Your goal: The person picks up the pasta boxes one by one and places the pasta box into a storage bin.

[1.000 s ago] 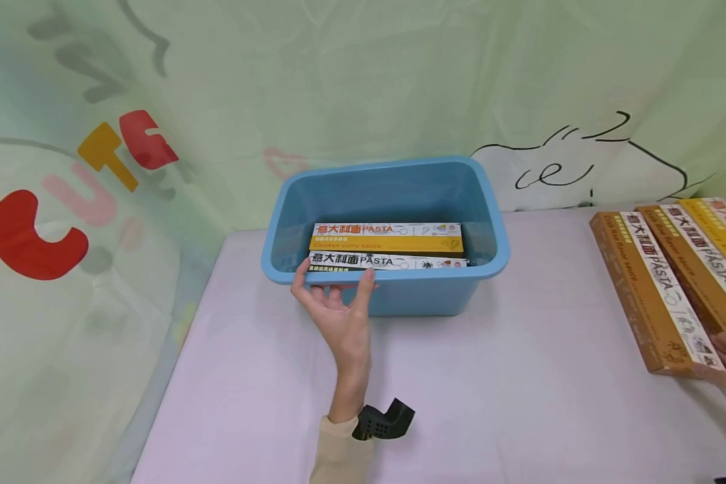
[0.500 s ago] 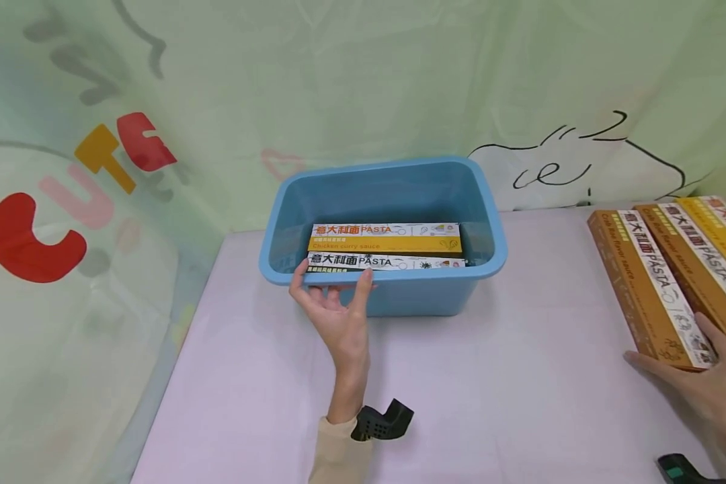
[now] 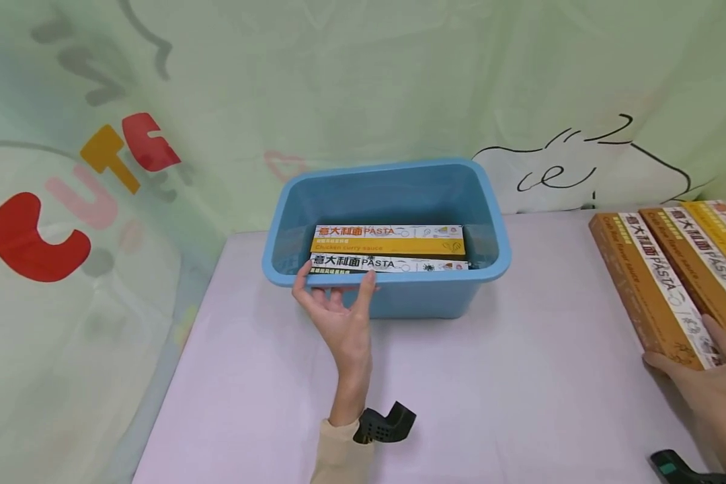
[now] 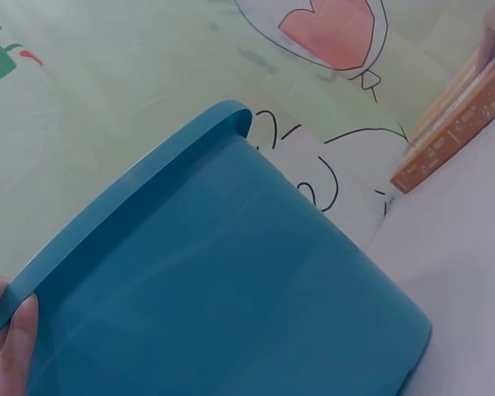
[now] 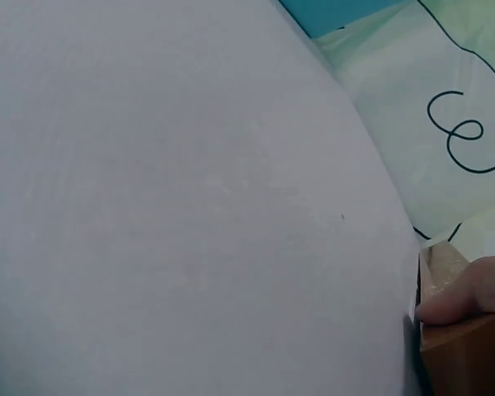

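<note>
A light blue plastic bin (image 3: 423, 299) stands mid-table, and my left hand (image 3: 339, 329) grips its near rim. Inside lie a yellow pasta box (image 3: 387, 246) marked chicken curry sauce and, in front of it, a white-topped pasta box (image 3: 393, 263) partly hidden by the rim. At the right, my right hand (image 3: 710, 390) holds the near end of a brown pasta box (image 3: 644, 296), thumb on its left side and a finger along its right. In the right wrist view only part of that hand (image 5: 474, 289) shows, against the brown box (image 5: 470, 367).
A second brown pasta box (image 3: 696, 265) and a yellow one (image 3: 722, 225) lie close beside the held box, to its right. The white-covered table (image 3: 556, 376) spans the space between bin and boxes. A printed green curtain (image 3: 369, 81) hangs behind.
My right hand has come in from the right edge, and its thumb has passed to the left side of the nearest brown pasta box. My left hand stays on the bin's rim.
</note>
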A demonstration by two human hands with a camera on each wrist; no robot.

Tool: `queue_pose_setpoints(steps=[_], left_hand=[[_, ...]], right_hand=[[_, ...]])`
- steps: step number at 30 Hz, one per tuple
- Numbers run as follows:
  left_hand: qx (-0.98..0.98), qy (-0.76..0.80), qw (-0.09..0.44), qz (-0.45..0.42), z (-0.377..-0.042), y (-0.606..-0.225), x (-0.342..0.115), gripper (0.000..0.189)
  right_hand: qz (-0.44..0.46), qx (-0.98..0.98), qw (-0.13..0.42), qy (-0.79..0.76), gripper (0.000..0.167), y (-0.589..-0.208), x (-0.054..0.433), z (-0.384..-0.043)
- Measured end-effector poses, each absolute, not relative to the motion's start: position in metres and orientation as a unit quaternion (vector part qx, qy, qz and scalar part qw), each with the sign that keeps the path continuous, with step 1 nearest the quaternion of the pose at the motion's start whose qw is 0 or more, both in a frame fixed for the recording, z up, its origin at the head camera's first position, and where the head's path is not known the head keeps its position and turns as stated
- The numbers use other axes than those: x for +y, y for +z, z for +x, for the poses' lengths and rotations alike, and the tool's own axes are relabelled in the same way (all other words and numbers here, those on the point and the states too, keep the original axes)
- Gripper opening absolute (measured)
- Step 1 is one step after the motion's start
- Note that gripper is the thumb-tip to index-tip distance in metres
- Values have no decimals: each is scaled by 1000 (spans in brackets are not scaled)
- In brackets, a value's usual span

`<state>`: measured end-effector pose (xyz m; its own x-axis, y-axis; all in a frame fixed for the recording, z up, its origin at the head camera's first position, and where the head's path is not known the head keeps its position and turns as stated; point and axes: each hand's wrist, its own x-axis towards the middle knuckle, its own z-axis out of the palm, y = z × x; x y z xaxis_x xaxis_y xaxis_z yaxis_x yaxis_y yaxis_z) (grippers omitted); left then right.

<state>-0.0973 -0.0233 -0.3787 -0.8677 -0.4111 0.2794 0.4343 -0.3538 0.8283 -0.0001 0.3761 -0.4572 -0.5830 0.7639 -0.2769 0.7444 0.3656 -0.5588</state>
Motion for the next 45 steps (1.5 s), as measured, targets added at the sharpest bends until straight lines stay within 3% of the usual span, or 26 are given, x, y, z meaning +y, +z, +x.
queue_pose_setpoints(steps=[7,12,16,22,27,38,45], left_hand=[[-505,-825,252,-7,-95,-379,-24,87],[-505,-822,261,-7,-95,-380,-26,86],[-507,-820,265,-7,-96,-380,-27,86],[-502,-823,267,-5,-97,-381,-26,85],[-501,-825,263,-2,-96,-381,-24,86],[-500,-827,258,-5,-94,-382,-23,87],[-505,-824,256,-1,-94,-381,-21,88]], right_hand=[[-509,-769,37,384,91,-454,368,1],[-479,-785,55,389,89,-447,362,-3],[-402,-800,94,436,85,-426,350,-9],[-212,-840,164,472,80,-386,329,-15],[-103,-855,172,478,83,-350,310,-33],[138,-907,85,389,95,-297,277,-96],[232,-916,19,328,87,-269,252,-133]])
